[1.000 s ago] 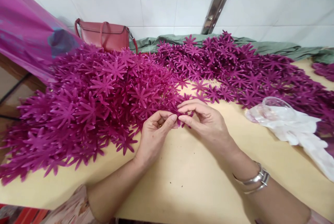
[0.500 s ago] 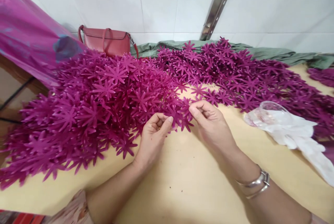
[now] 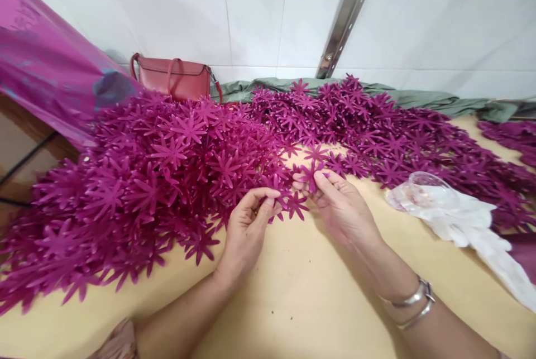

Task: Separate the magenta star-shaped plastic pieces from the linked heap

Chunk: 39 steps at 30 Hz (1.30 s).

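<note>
Between thumb and fingers, my right hand [image 3: 345,208] pinches a magenta star-shaped artificial flower piece [image 3: 310,176] with long narrow petals. My left hand [image 3: 249,222] is closed in a pinch on another such flower piece [image 3: 283,200], which shows just past the fingertips. The hands are a short way apart, just above the table. A loose flower piece [image 3: 296,206] lies between them. Beside my left hand rises a big heap of magenta flower pieces [image 3: 167,152]. Behind my right hand spreads a darker purple heap [image 3: 389,135].
A white glove-like bundle with clear plastic [image 3: 456,208] lies on the yellow table [image 3: 288,292] at right. At the back are a red handbag [image 3: 176,79], green cloth [image 3: 427,99] and a metal bracket [image 3: 345,27] against the tiled wall. Pink plastic sheeting [image 3: 54,46] hangs at left.
My right hand has drawn slightly down and turned, with a single flower piece now standing out in its fingers. The left hand keeps its pinch nearly in place. The view has tilted up slightly.
</note>
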### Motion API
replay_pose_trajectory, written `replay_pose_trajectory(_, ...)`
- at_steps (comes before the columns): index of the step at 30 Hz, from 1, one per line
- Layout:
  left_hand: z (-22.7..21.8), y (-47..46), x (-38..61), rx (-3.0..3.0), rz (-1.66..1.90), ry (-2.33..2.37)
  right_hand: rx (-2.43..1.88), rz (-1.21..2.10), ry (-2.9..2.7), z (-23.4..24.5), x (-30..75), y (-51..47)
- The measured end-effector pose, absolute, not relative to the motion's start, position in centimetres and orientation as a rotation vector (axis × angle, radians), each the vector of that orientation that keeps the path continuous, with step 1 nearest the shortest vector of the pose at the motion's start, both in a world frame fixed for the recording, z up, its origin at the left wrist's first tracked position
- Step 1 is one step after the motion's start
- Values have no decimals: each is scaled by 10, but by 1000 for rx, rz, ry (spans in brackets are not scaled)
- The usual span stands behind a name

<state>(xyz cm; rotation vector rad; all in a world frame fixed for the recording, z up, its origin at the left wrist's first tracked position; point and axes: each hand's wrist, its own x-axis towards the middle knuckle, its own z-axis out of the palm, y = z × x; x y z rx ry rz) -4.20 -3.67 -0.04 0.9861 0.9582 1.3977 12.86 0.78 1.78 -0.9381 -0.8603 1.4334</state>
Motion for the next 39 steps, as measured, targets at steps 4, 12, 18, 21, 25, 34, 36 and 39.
replay_pose_trajectory(4,1,-37,-43,1006,1344,1031,-949,1389,-1008,16,127,5)
replay_pose_trajectory(12,3,-36,-44,967,1353,963,-1045,1296,-1284,15,120,-5)
replay_pose_trajectory(18,2,-36,-44,1017,1374,1018,-1032,1348,-1307,16,119,-6)
replay_pose_trajectory(21,1,-36,-44,974,1402,1037,-974,1410,-1156,14,123,-1)
replay_pose_trajectory(25,0,-35,-44,968,1418,1032,-1017,1349,-1121,14,129,5)
replay_pose_trajectory(34,1,-36,-43,980,1408,1035,-1177,957,-1348,9,131,7)
replay_pose_trajectory(36,-1,-36,-43,968,1400,1027,-1187,720,-1445,9,132,9)
replay_pose_trajectory(39,-3,-35,-43,968,1398,1031,-1157,577,-1529,13,132,6)
